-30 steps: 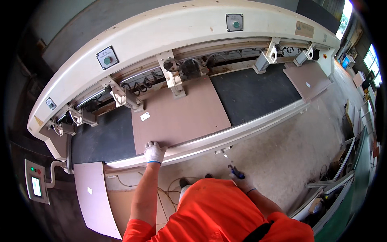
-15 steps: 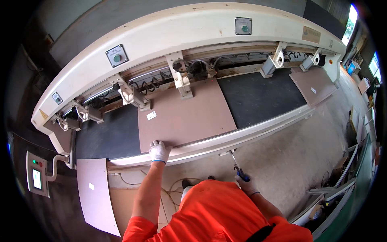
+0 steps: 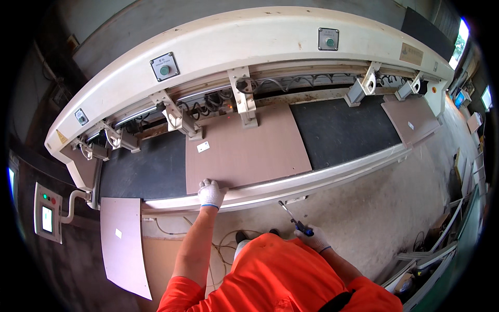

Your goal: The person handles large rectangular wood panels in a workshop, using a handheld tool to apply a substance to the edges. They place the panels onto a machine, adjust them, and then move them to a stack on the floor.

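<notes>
A flat brown panel (image 3: 248, 151) with a small white label (image 3: 203, 147) lies on the dark bed of a long cream machine (image 3: 218, 47). My gloved left hand (image 3: 211, 193) is at the panel's near left corner, its bent fingers over the edge. Lower and to the right, my gloved right hand (image 3: 315, 238) is closed round a blue-handled tool with a thin metal rod (image 3: 298, 224). The rod points up and left, apart from the machine's front rail. The handle is partly hidden by the fingers.
Clamp feet (image 3: 249, 122) come down along the bed, one over the panel. Another brown panel (image 3: 410, 122) lies at the far right; a pale one (image 3: 122, 244) leans at the left. A control box (image 3: 48, 213) stands far left. A yellowish hose (image 3: 224, 249) trails on the floor.
The tool in my right hand has drawn back from the front rail, toward my body and slightly left. My left hand stays at the panel's corner. The whole view has shifted slightly.
</notes>
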Available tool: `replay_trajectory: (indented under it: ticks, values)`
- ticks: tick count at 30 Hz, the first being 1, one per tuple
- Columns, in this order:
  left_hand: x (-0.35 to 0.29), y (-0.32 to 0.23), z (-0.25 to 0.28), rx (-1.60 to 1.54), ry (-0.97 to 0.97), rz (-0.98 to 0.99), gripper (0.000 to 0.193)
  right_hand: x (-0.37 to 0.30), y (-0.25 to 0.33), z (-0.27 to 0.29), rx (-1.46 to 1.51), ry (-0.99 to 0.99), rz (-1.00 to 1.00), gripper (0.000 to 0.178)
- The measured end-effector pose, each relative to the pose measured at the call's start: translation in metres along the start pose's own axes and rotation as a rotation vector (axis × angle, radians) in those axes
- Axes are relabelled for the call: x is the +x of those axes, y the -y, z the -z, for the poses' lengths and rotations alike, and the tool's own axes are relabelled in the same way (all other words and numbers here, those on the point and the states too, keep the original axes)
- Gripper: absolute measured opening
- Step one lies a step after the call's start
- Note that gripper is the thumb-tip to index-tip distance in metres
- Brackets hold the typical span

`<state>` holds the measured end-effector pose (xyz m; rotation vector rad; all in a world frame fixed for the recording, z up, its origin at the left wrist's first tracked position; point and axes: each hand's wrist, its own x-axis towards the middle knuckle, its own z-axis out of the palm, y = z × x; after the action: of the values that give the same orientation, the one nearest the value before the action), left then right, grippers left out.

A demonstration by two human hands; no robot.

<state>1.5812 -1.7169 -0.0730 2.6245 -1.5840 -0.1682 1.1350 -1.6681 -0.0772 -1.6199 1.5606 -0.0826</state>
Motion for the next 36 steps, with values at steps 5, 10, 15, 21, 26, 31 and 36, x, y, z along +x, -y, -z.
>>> replay_trajectory:
  ticks: [5, 10, 15, 21, 26, 31, 36]
  values:
    - [-0.001, -0.002, 0.001, 0.013, -0.015, 0.002, 0.060, 0.005, -0.008, -0.007, 0.023, -0.050, -0.017, 0.053]
    - [-0.001, -0.003, 0.002, 0.018, -0.012, -0.005, 0.058, 0.003, -0.008, -0.007, -0.017, -0.059, -0.044, 0.050]
    - [-0.006, 0.000, 0.003, 0.002, -0.050, -0.019, 0.056, -0.005, -0.016, -0.013, 0.245, -0.111, -0.090, 0.046]
    - [-0.004, 0.035, -0.005, -0.215, -0.231, -0.137, 0.043, -0.012, -0.010, -0.009, 0.174, -0.022, -0.028, 0.049]
    - [0.019, 0.137, -0.037, -0.535, -0.164, 0.011, 0.011, -0.019, 0.006, -0.022, 0.356, 0.000, -0.040, 0.038]
    - [0.014, 0.098, -0.007, -0.469, -0.213, 0.154, 0.039, -0.021, -0.010, -0.034, 0.362, -0.180, -0.196, 0.047]
    - [0.020, 0.112, -0.035, -0.423, -0.353, 0.118, 0.055, -0.055, 0.022, -0.019, 0.369, -0.208, -0.254, 0.049]
